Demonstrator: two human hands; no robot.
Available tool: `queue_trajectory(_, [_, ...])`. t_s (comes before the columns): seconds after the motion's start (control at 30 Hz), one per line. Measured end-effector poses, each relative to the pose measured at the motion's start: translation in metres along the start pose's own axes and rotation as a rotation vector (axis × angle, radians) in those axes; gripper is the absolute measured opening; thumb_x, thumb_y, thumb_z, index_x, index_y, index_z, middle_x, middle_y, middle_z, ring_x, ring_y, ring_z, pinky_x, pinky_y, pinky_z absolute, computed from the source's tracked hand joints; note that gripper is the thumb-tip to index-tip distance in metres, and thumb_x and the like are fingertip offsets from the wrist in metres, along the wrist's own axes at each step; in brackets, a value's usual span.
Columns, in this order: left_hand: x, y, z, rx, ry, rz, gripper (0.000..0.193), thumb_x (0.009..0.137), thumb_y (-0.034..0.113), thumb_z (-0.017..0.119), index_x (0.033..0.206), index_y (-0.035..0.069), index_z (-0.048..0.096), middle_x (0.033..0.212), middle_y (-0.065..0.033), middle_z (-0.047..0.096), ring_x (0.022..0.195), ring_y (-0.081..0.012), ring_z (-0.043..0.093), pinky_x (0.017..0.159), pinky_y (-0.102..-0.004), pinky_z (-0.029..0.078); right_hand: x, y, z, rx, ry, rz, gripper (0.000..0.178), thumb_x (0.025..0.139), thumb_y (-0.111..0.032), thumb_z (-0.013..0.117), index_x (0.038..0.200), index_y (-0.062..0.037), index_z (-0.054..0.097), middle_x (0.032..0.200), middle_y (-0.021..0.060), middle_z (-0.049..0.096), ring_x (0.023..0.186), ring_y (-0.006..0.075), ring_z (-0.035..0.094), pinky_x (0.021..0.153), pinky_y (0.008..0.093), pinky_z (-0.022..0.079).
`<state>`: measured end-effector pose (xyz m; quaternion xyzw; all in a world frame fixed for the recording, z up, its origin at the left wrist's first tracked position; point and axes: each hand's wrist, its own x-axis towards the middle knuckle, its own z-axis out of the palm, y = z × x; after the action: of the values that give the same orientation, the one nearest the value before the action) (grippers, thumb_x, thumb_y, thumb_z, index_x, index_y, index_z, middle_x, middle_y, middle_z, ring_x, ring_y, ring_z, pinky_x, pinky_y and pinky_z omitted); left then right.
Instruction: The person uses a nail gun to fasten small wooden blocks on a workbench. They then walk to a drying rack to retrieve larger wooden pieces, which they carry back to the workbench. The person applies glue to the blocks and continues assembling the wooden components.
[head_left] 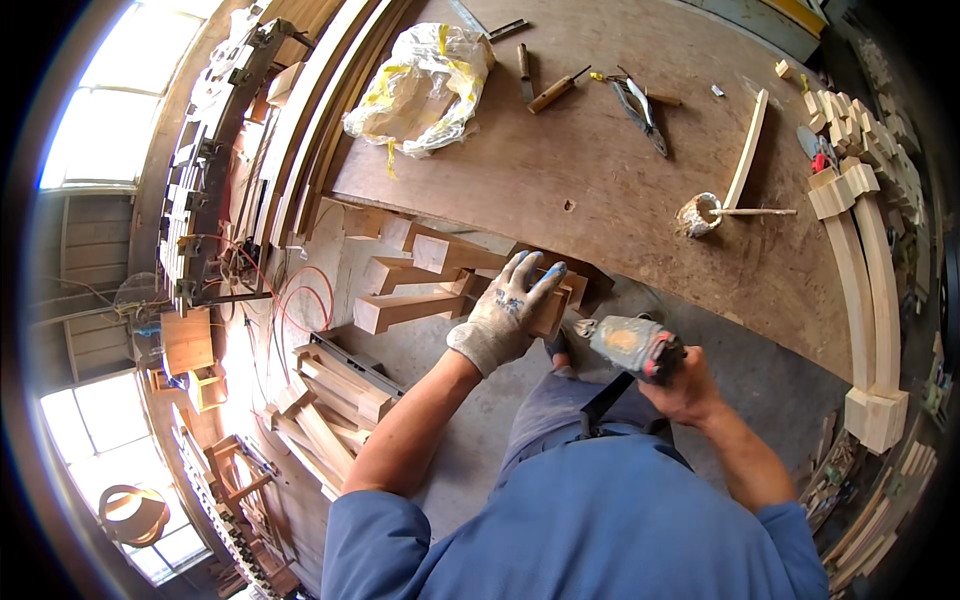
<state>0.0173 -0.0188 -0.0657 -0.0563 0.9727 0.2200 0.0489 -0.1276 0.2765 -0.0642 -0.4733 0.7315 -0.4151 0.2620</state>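
Observation:
My left hand (500,315), in a white work glove with blue at the fingertips, lies over the end of a wooden frame (437,254) made of pale square-cut legs. Its fingers are stretched out and apart, touching the wood; the thumb side is partly hidden. A wooden block (549,318) shows just under that hand. My right hand (690,388) is bare and closed round a hand-held power tool (628,343) with a scuffed grey-yellow head and red and black parts. The tool is beside the wood, apart from my left hand; its working face is hidden.
The brown workbench (620,220) spans ahead, bearing a clear plastic bag (425,90), pliers (640,112), a chisel (525,70), a screwdriver (558,90) and a glue pot (699,214). Curved wooden parts (880,290) lie at right. Stacked wooden frames (325,420) stand on the floor at left.

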Motion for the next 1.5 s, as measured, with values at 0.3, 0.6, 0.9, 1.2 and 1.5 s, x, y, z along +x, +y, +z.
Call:
queue_trajectory(0.3, [0.0,-0.002,0.005,-0.048,0.116,0.06,0.086,0.076,0.009,0.083,0.154,0.012,0.048,0.152,-0.028,0.046,0.142,-0.0496,0.046,0.114,-0.0561,0.047,-0.023,0.066,-0.095,-0.245,0.2,0.761,0.03,0.081,-0.021,0.075,0.101,0.0013,0.073,0.092,0.0281,0.074,0.095,0.048,0.072,0.082,0.0527,0.057])
queue_trajectory(0.6, [0.003,0.004,-0.001,-0.063,0.064,0.036,0.089,0.072,0.006,0.083,0.153,0.009,0.049,0.147,-0.0237,0.05,0.141,-0.0469,0.046,0.117,-0.053,0.045,-0.04,0.216,-0.147,-0.699,0.251,0.716,0.074,0.085,-0.006,0.065,0.155,0.0041,0.043,0.141,0.0318,0.059,0.129,0.0485,0.058,0.108,0.053,0.048])
queue_trajectory(0.9, [-0.029,0.016,0.011,-0.048,0.107,-0.055,0.104,0.066,0.014,0.09,0.157,0.008,0.041,0.141,-0.0229,0.051,0.132,-0.0459,0.049,0.112,-0.0525,0.047,-0.006,0.128,-0.058,-0.458,0.184,0.323,0.042,0.086,-0.013,0.075,0.127,-0.0045,0.067,0.104,0.0182,0.072,0.096,0.0382,0.07,0.085,0.0473,0.057])
queue_trajectory(1.2, [-0.045,0.049,0.011,0.004,0.056,-0.143,0.093,0.068,0.028,0.09,0.15,0.008,0.05,0.138,-0.0218,0.054,0.124,-0.0413,0.054,0.1,-0.0506,0.053,0.013,0.081,0.091,-0.199,-0.286,0.357,0.069,0.081,-0.028,0.082,0.142,-0.0062,0.059,0.121,0.0173,0.07,0.111,0.0368,0.07,0.096,0.0457,0.057])
queue_trajectory(1.5, [-0.07,0.111,-0.13,-0.105,0.26,-0.19,0.098,0.06,0.021,0.095,0.147,0.005,0.053,0.134,-0.0219,0.059,0.122,-0.0438,0.058,0.104,-0.0535,0.052,0.055,0.083,0.169,-0.04,-0.267,-0.068,0.104,0.072,-0.034,0.091,0.157,-0.0032,0.04,0.149,0.0243,0.056,0.137,0.041,0.055,0.118,0.0476,0.044])
